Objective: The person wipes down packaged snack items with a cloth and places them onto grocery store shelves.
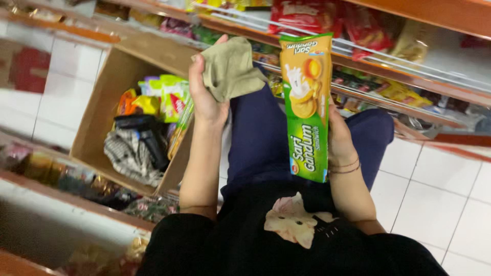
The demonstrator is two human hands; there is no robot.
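2 bare hands are raised over the lap of a person seen from above, crouching or sitting in a shop aisle. The left hand (207,94) is clenched around a crumpled olive-green cloth (230,69), which bunches out past the thumb. The right hand (340,140) has its fingers wrapped around the back of a long green and yellow biscuit packet (307,105), held upright just beside the cloth, its printed front facing the camera. Thin bracelets (345,167) circle the right wrist. Below the hands are dark blue trousers and a black shirt. To the left, on the white tiled floor (434,189), stands an open cardboard box (97,117) holding bright snack bags and a patterned cloth. Beyond the hands, shelves (404,69) with orange edging carry more snack packets.
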